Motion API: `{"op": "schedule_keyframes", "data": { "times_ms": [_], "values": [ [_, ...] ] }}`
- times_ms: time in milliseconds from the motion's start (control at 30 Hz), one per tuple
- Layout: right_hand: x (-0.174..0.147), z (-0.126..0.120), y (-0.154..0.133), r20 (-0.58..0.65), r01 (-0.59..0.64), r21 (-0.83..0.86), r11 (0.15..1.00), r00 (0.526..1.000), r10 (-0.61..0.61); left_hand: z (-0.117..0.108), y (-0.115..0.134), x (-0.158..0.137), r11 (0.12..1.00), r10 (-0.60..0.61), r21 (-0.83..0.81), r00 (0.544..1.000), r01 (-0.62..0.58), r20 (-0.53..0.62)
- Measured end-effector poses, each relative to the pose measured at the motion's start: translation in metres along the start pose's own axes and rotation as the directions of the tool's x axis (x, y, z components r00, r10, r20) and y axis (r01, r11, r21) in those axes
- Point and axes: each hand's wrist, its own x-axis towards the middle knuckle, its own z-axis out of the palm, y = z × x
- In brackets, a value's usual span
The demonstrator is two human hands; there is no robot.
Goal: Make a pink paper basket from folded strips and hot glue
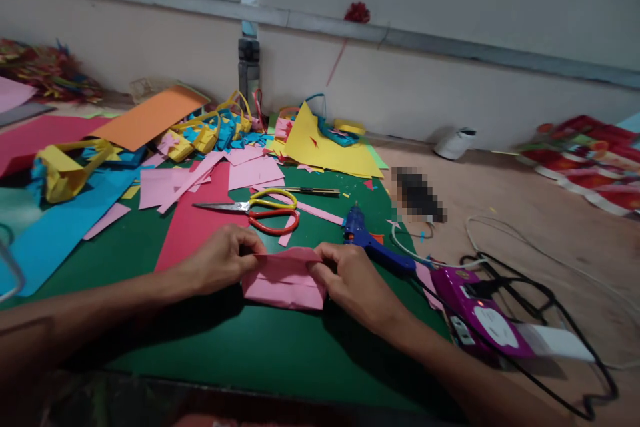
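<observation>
Head view: left hand [225, 263] and right hand [357, 283] clamp fingers [323, 272] on folded pink rectangular paper [285, 294], probably keeping it taut.

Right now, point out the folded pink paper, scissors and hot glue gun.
Folded pink paper [284, 269]: head view, upper part.
Scissors [243, 206]: head view, blades near pivot.
Hot glue gun [379, 251]: head view, upper handle.

We count two hands: one left hand [215, 263] and one right hand [363, 290]. We find one folded pink paper [285, 290], one pair of scissors [245, 207], one glue gun [373, 244], one purple power strip [487, 320], one orange sheet [150, 117] and two red sheets [195, 230]. We see several pink scraps [255, 173], too overlapped for us to number exactly.
</observation>
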Motion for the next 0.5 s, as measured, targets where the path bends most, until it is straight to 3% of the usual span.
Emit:
{"op": "schedule_keyframes", "data": {
  "times_ms": [167, 333, 500],
  "values": [
    [0.003, 0.009, 0.0, 0.025, 0.11, -0.399, 0.91, 0.994, -0.109, -0.005, -0.009, 0.002, 0.971, 0.05, 0.232, 0.999, -0.049, 0.003],
    [0.005, 0.014, 0.001, 0.027, 0.147, -0.469, 0.871, 0.988, -0.153, -0.007, -0.016, 0.004, 0.947, 0.102, 0.305, 0.995, -0.101, 0.012],
    [0.002, 0.018, 0.006, 0.016, 0.221, -0.539, 0.813, 0.967, -0.253, -0.007, -0.019, 0.005, 0.878, 0.251, 0.41, 0.967, -0.246, 0.041]
  ]
}}
